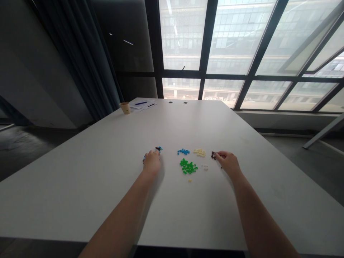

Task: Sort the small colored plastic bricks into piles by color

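My left hand (152,161) rests low over a small mixed heap of blue and dark pieces (160,148). Its fingers are curled, and what lies under them is hidden. At the right, my right hand (228,161) has its thumb and fingertips drawn together at a cluster of dark brown toy bricks (213,155). Whether a brick is between those fingertips is too small to tell. Between the hands lie sorted groups: blue bricks (184,152), cream bricks (199,153), a larger spread of green bricks (188,166), a few pale clear pieces (205,167) and a tiny orange-yellow piece (189,181).
A long white table (172,125) stretches toward the windows. At its far left are a paper cup (125,108) and papers (145,106) with a blue pen (141,103). Two dark round discs lie at the far end. A blue curtain (80,53) hangs at the left.
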The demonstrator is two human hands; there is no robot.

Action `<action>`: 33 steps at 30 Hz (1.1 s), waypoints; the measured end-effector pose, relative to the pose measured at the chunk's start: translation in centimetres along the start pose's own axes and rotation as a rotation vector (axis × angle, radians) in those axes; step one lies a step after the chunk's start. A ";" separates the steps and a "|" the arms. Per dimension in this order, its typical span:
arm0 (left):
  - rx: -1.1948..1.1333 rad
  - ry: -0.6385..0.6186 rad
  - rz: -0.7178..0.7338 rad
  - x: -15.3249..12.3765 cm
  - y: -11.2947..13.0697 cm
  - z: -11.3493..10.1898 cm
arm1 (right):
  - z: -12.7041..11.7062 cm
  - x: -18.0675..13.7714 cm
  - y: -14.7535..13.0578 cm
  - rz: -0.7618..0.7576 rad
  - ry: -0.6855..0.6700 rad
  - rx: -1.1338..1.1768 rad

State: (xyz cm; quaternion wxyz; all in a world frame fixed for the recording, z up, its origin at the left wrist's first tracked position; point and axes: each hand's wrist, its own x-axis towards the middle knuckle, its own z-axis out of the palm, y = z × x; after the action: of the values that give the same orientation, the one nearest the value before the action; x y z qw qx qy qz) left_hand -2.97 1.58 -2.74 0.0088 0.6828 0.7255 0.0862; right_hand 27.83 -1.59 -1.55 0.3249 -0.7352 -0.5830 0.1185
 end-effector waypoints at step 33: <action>-0.784 0.036 0.414 -3.5 5.2 -2.6 | 1.4 -2.9 -4.2 -0.395 -0.059 0.218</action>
State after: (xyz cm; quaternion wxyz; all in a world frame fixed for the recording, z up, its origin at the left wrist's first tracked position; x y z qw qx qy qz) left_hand 2.04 -1.91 0.19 0.2369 0.7571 0.4861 0.3665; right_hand 22.94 -3.38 -0.60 0.4021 -0.5633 -0.7088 0.1366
